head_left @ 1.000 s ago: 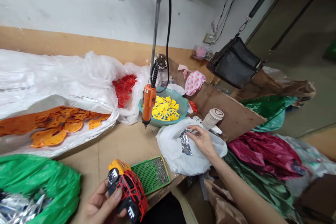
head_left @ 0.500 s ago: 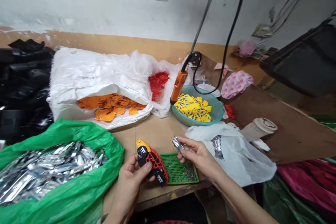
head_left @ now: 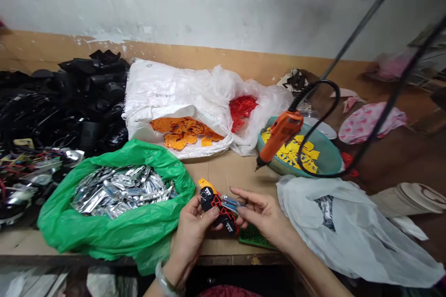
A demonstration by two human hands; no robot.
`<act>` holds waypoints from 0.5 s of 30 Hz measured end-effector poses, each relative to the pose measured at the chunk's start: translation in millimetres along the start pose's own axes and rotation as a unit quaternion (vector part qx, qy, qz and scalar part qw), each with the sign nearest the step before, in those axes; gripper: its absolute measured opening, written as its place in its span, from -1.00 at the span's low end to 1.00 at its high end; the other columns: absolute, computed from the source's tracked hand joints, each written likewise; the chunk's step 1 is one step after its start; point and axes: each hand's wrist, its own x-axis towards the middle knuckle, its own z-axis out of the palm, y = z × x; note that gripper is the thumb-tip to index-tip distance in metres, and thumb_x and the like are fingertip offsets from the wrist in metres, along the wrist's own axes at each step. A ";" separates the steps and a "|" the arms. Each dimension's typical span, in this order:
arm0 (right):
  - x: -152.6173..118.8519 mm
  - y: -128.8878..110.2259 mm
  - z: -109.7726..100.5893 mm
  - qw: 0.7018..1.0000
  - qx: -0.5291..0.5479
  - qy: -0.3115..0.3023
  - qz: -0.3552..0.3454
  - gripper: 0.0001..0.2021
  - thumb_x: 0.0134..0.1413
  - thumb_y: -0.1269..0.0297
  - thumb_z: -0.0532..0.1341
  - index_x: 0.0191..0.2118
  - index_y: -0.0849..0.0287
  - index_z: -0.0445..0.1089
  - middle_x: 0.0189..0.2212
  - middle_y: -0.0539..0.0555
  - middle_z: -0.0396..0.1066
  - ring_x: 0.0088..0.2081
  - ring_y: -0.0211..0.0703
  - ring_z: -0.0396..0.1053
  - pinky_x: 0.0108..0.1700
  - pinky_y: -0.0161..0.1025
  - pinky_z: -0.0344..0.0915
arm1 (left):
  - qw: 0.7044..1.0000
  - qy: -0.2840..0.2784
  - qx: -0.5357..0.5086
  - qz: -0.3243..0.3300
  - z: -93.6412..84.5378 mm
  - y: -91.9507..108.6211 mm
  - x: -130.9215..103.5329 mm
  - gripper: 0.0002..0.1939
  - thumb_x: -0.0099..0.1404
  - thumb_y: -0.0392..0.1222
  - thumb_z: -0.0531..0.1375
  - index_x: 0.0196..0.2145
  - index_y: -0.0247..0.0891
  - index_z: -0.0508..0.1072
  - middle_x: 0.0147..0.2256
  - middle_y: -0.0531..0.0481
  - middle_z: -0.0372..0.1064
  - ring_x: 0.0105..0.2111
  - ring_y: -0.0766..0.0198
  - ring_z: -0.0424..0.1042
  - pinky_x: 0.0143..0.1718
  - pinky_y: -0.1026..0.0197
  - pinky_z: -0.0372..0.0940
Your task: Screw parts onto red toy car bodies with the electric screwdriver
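Note:
My left hand point(head_left: 198, 222) grips a black, red and orange plastic toy part point(head_left: 212, 202), tilted with its orange tip up and to the left. Between the thumb and fingers of my right hand point(head_left: 261, 213) is a shiny silver plastic piece point(head_left: 230, 203), held against the red edge of the toy part; whether it is seated there I cannot tell. Under my right hand lies a green perforated tray point(head_left: 256, 237), partly hidden. To the left, a green bag point(head_left: 139, 151) holds many similar silver pieces point(head_left: 118, 190).
An orange electric screwdriver point(head_left: 281, 137) hangs on a cord above a teal bowl point(head_left: 331, 158) of yellow pieces. Behind lie a white sack point(head_left: 167, 88) of orange parts and a plastic bag with red parts point(head_left: 244, 109). Black parts point(head_left: 94, 97) pile up left. A white bag point(head_left: 313, 222) lies right.
My right hand has brought the silver piece left against the toy part; they were apart before. The view has turned left, and the screwdriver hangs more tilted.

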 end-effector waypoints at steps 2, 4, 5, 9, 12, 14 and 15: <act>1.3 -0.2 0.2 1.000 -0.031 0.001 0.000 -0.61 -0.03 0.24 0.41 -0.01 0.08 0.59 -0.39 0.05 0.62 -0.48 -0.22 0.47 -0.35 -0.23 0.46 | 1.000 -0.001 0.001 0.002 0.2 1.8 -0.2 -0.51 -0.10 -0.09 0.52 -0.23 -0.32 0.53 -0.31 -0.10 0.57 -0.37 0.16 0.53 -0.52 0.25 0.47; 2.5 -1.1 1.5 0.997 -0.070 0.004 -0.028 -0.68 -0.01 0.22 0.40 -0.08 0.05 0.62 -0.24 0.09 0.64 -0.33 -0.11 0.52 -0.22 -0.14 0.48 | 1.000 -0.001 0.001 0.006 1.2 3.7 -0.4 -0.51 -0.12 -0.08 0.53 -0.26 -0.32 0.53 -0.33 -0.08 0.56 -0.39 0.16 0.52 -0.53 0.24 0.47; 2.7 -1.5 2.6 0.994 -0.094 0.004 -0.049 -0.71 0.01 0.22 0.38 -0.09 0.03 0.62 -0.19 0.10 0.63 -0.25 -0.06 0.53 -0.15 -0.11 0.48 | 1.000 0.000 0.001 0.010 1.9 4.6 -0.5 -0.52 -0.13 -0.08 0.53 -0.27 -0.32 0.53 -0.35 -0.07 0.56 -0.40 0.17 0.51 -0.54 0.24 0.46; 1.0 0.3 7.8 0.971 -0.198 0.014 -0.131 -0.76 0.15 0.23 0.28 -0.09 0.03 0.63 -0.27 0.11 0.55 -0.22 -0.06 0.49 -0.16 -0.17 0.43 | 1.000 -0.001 0.008 0.015 4.7 6.9 0.1 -0.52 -0.13 -0.06 0.53 -0.29 -0.33 0.53 -0.37 -0.06 0.54 -0.43 0.21 0.48 -0.56 0.26 0.45; -1.7 3.1 9.5 0.956 -0.246 0.012 -0.156 -0.75 0.23 0.26 0.22 -0.06 0.03 0.61 -0.28 0.11 0.48 -0.23 -0.09 0.47 -0.20 -0.22 0.40 | 1.000 -0.007 0.007 0.017 6.2 7.3 0.7 -0.52 -0.12 -0.06 0.52 -0.28 -0.33 0.53 -0.35 -0.08 0.56 -0.43 0.22 0.47 -0.56 0.27 0.44; -2.7 3.0 8.6 0.949 -0.273 -0.001 -0.159 -0.73 0.25 0.30 0.20 -0.02 0.01 0.59 -0.26 0.10 0.47 -0.19 -0.10 0.45 -0.16 -0.22 0.39 | 1.000 -0.008 0.004 0.022 7.0 7.1 0.6 -0.52 -0.12 -0.06 0.52 -0.27 -0.33 0.53 -0.34 -0.09 0.56 -0.43 0.22 0.47 -0.56 0.28 0.43; -3.0 2.1 7.8 0.945 -0.286 -0.008 -0.160 -0.72 0.24 0.32 0.20 -0.01 0.00 0.58 -0.24 0.10 0.47 -0.18 -0.10 0.45 -0.15 -0.22 0.38 | 1.000 -0.008 0.004 0.023 7.2 6.9 0.4 -0.52 -0.11 -0.06 0.52 -0.27 -0.34 0.53 -0.34 -0.10 0.56 -0.43 0.22 0.47 -0.56 0.29 0.43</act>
